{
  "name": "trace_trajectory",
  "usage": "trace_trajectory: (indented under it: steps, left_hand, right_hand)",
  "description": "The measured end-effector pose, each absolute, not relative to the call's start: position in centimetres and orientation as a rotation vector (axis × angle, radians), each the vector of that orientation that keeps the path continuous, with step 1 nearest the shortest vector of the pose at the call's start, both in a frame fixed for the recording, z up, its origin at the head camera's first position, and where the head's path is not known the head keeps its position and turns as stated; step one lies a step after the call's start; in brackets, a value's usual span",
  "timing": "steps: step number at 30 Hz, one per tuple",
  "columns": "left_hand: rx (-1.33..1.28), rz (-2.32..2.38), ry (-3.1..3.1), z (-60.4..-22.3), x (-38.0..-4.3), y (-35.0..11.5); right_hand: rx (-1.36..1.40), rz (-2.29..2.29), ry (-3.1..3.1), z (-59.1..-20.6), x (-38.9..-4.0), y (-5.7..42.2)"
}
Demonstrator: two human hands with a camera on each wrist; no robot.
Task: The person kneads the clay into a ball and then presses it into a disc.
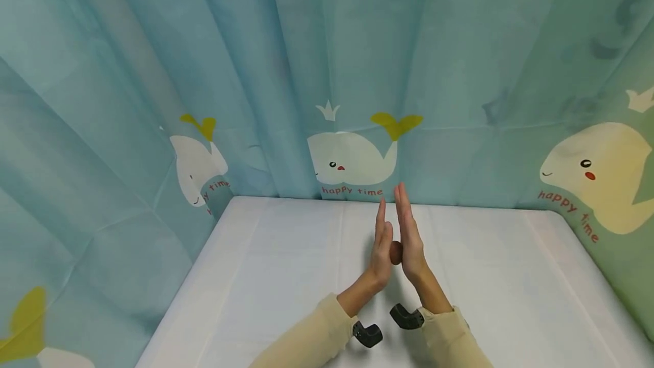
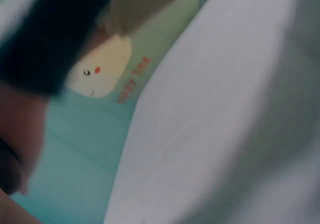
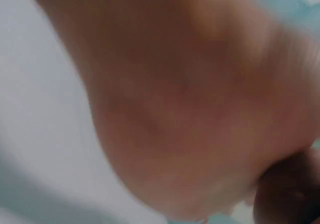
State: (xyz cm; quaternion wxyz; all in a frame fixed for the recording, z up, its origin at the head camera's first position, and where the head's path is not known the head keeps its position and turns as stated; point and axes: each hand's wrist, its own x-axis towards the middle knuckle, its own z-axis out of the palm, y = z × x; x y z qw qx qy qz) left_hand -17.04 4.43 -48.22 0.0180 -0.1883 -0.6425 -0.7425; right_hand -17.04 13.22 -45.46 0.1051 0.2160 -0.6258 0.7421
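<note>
A small brown ball (image 1: 395, 253) sits between my two palms in the head view. My left hand (image 1: 381, 251) presses it from the left, fingers straight and pointing away from me. On the other side, my right hand (image 1: 411, 240) lies flat against it with its long fingers extended. The right wrist view is filled by the heel of the right hand (image 3: 185, 103), and the dark ball (image 3: 287, 196) shows at the lower right. Part of the ball (image 2: 7, 171) also appears, blurred, at the left edge of the left wrist view.
Beneath the hands is a white table (image 1: 286, 277). A blue-green curtain (image 1: 245, 72) printed with whales hangs behind it and along both sides. Black wrist cameras (image 1: 368, 334) sit at the cream sleeves (image 1: 311, 337).
</note>
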Motion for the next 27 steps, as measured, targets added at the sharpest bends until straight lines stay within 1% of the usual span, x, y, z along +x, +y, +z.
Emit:
trace_trajectory:
  steps: [6,13,17,22,27]
  left_hand:
    - [-0.599,-2.307,-1.929,-47.1,-16.7,4.7]
    - [-0.519,-2.289,-1.856,-45.6,-18.8,3.6]
    - [-0.549,-2.166,-1.979,-45.8,-19.5,3.2]
    - [-0.59,-2.039,-2.122,-46.5,-18.9,3.3]
    - [-0.649,-2.035,-2.156,-47.1,-18.0,3.4]
  right_hand:
    - [0.597,2.285,-1.832,-46.9,-17.5,13.5]
    - [0.663,2.333,-1.813,-47.5,-15.9,11.9]
    - [0.683,2.309,-1.803,-47.0,-15.3,11.5]
    - [0.659,2.203,-1.87,-46.2,-15.7,12.0]
    - [0.589,2.157,-1.927,-46.3,-16.9,12.6]
